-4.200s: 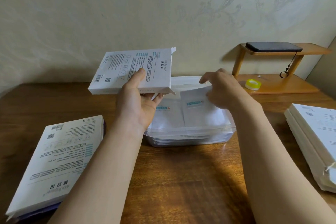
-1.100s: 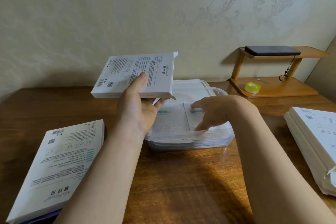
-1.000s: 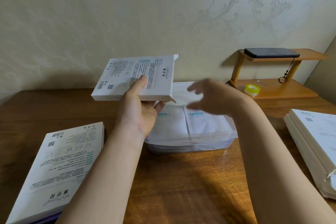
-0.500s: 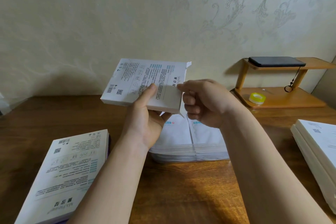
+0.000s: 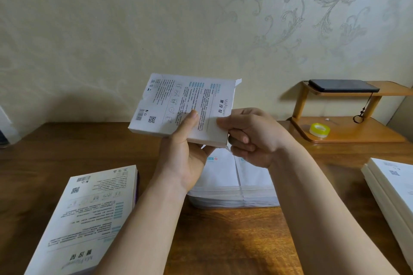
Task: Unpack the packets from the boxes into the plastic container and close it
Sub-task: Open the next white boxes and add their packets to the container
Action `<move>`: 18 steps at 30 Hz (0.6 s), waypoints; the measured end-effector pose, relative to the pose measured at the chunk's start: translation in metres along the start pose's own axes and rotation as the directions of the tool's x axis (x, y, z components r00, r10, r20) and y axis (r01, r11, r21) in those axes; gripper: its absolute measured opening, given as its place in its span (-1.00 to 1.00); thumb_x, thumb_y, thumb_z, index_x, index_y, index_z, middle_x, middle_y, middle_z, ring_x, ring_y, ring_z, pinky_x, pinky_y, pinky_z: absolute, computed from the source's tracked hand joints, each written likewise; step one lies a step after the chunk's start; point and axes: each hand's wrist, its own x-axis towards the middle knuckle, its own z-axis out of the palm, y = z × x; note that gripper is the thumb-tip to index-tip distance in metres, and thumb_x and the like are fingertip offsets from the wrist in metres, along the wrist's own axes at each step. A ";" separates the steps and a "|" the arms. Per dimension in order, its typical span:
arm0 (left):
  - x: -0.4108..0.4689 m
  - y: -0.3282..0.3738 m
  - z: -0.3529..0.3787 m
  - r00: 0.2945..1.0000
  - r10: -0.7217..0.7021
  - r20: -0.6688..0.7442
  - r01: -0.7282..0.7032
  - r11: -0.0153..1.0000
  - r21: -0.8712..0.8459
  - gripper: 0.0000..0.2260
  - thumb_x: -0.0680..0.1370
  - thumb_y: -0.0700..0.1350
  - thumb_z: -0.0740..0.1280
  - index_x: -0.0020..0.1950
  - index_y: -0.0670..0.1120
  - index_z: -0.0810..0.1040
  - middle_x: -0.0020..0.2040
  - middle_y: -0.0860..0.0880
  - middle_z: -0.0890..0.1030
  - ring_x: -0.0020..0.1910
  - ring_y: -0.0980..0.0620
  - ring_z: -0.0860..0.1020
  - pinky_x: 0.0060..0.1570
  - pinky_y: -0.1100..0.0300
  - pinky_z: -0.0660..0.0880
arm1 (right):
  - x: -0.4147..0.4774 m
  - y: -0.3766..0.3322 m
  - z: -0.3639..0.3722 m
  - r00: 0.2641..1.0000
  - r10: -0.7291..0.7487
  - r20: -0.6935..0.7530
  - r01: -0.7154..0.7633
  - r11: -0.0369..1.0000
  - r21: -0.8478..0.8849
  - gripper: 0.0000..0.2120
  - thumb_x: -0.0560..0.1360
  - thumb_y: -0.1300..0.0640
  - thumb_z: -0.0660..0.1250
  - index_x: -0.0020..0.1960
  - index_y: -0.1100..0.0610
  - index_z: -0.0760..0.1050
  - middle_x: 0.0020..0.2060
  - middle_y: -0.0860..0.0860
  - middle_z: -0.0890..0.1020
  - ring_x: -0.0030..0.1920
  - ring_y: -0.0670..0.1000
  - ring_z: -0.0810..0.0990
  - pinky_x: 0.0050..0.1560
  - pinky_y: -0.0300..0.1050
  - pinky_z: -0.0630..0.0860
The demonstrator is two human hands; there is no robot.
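Note:
My left hand (image 5: pixel 183 158) holds a flat white printed box (image 5: pixel 178 105) up above the table, thumb on its top face, fingers beneath. My right hand (image 5: pixel 250 136) pinches the box's right end at the open flap side, fingers curled. Below both hands sits the clear plastic container (image 5: pixel 232 198), holding white packets (image 5: pixel 223 169) laid side by side. Its far part is hidden behind my hands and the box. No lid shows.
Another white box (image 5: pixel 89 214) lies flat at the near left of the wooden table (image 5: pixel 234 241). A stack of white boxes (image 5: pixel 393 187) sits at the right edge. A wooden shelf (image 5: pixel 348 134) at back right carries a yellow tape roll (image 5: pixel 319 129) and a dark phone (image 5: pixel 342 86).
My right hand left the packets in the container, rose and took hold of the right end of the box. The left hand kept holding the box up.

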 end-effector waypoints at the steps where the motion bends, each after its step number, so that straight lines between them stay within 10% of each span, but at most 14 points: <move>1: 0.000 0.000 0.000 1.000 0.007 -0.009 -0.007 1.000 -0.005 -0.50 0.48 -0.11 0.38 0.44 0.04 0.49 0.25 -0.12 0.66 0.08 -0.05 0.65 -0.12 0.04 0.64 | 0.001 0.000 0.001 1.000 -0.005 -0.024 0.005 1.000 -0.001 -0.87 0.56 0.32 0.29 -0.17 0.24 0.42 -0.64 0.01 0.26 -0.65 -0.07 0.11 -0.51 -0.25 0.06; 12: 0.004 0.004 -0.002 0.992 -0.013 -0.124 -0.006 0.989 -0.148 -0.64 0.60 -0.16 0.32 0.40 -0.02 0.52 0.23 -0.15 0.67 0.14 -0.11 0.65 -0.12 0.05 0.66 | 0.005 0.003 0.006 0.941 -0.192 -0.279 0.173 0.981 -0.091 -0.58 0.46 0.09 0.50 -0.41 0.12 0.33 -0.61 0.01 0.29 -0.63 -0.06 0.19 -0.50 -0.20 0.22; 18: 0.004 0.004 -0.007 0.989 -0.022 -0.147 -0.010 0.977 -0.211 -0.65 0.59 -0.14 0.34 0.38 -0.04 0.52 0.14 -0.15 0.69 0.13 -0.14 0.65 -0.08 0.00 0.67 | 0.000 -0.008 -0.008 0.898 -0.251 -0.363 0.197 0.964 -0.180 -0.69 0.55 0.17 0.41 -0.30 0.10 0.38 -0.28 0.12 0.62 -0.25 0.09 0.65 -0.37 -0.08 0.55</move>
